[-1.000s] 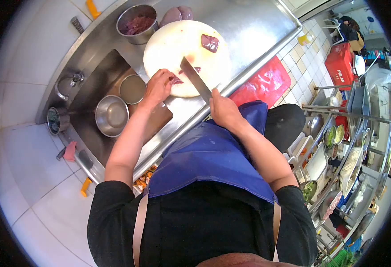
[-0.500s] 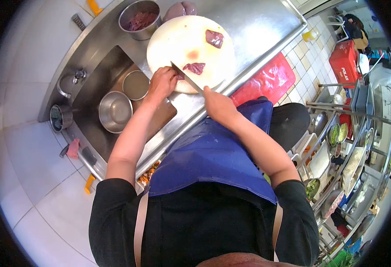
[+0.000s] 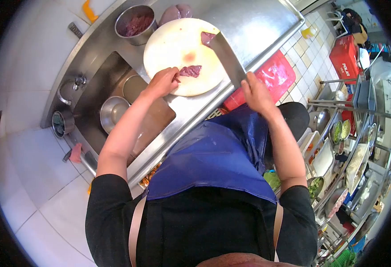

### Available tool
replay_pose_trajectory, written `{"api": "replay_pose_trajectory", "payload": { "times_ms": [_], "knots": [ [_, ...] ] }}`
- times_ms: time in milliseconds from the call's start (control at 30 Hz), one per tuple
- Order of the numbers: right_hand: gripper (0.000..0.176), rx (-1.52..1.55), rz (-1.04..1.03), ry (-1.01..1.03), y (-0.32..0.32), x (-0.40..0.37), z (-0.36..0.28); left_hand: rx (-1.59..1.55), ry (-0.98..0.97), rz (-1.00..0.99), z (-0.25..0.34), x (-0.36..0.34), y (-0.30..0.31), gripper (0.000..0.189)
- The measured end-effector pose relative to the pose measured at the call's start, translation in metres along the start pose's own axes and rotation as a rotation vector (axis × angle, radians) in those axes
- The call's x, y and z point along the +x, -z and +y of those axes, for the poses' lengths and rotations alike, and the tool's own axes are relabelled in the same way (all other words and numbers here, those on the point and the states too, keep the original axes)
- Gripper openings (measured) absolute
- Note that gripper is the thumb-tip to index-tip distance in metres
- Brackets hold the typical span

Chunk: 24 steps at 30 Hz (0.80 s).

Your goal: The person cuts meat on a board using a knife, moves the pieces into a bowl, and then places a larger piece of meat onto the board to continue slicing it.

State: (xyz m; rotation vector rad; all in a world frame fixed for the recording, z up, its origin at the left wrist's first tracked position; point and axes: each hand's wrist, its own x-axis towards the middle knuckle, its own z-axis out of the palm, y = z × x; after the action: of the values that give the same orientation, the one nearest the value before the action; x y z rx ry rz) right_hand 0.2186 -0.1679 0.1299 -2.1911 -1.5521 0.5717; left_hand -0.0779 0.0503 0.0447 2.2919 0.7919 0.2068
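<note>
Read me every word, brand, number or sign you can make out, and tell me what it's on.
"POLAR": on the red box at upper right.
Small characters under it: too small to read surely.
Light-and-dark marking by the blue apron: partly hidden, unreadable.
Knife blade: no legible text.

One knife (image 3: 228, 58) and one round board (image 3: 165, 50) showed, with two meat pieces (image 3: 190, 71) at two and six o'clock, one pot (image 3: 144, 37) at ten, two round vessels (image 3: 111, 114) at eight.
</note>
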Motion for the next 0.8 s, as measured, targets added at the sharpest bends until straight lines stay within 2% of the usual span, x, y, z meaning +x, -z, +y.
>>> {"api": "replay_pose_trajectory", "payload": {
  "times_ms": [100,167,233,333,367,433,467,533,567,667,733,800],
  "knots": [
    [0.026,0.036,0.089,0.006,0.010,0.021,0.023,-0.129,0.080,0.000,0.002,0.021,-0.013,0.018],
    [0.026,0.057,0.116,-0.006,0.011,0.028,0.030,-0.165,-0.001,0.129,0.004,0.041,-0.024,0.025],
    [0.028,0.118,0.185,-0.012,0.003,0.031,0.040,-0.146,-0.022,0.134,0.014,0.053,-0.031,0.028],
    [0.030,0.101,0.145,-0.136,-0.015,0.031,0.047,0.272,-0.035,0.029,0.039,0.054,-0.033,0.029],
    [0.030,0.114,0.147,-0.149,-0.018,0.029,0.047,0.280,-0.039,0.013,0.042,0.055,-0.030,0.029],
    [0.031,0.088,0.064,-0.151,-0.008,0.027,0.031,0.250,-0.007,-0.178,0.043,0.060,-0.025,0.023],
    [0.030,0.069,0.051,-0.141,-0.006,0.027,0.026,0.259,-0.011,-0.186,0.040,0.061,-0.023,0.023],
    [0.033,0.096,0.003,-0.177,-0.002,0.028,0.021,0.256,-0.072,-0.321,0.026,0.062,-0.022,0.015],
    [0.037,0.115,-0.051,-0.207,-0.002,0.029,0.019,0.268,-0.069,-0.323,0.020,0.060,-0.021,0.015],
    [0.034,0.137,-0.033,-0.173,-0.001,0.031,0.016,0.243,-0.094,-0.241,0.001,0.057,-0.009,0.007],
    [0.033,0.156,-0.015,-0.157,0.001,0.032,0.014,-0.211,0.309,-0.354,-0.012,0.061,0.010,0.006],
    [0.031,0.151,-0.021,-0.186,0.004,0.034,0.014,-0.298,0.290,-0.295,-0.034,0.068,0.042,0.006]
  ]
}}
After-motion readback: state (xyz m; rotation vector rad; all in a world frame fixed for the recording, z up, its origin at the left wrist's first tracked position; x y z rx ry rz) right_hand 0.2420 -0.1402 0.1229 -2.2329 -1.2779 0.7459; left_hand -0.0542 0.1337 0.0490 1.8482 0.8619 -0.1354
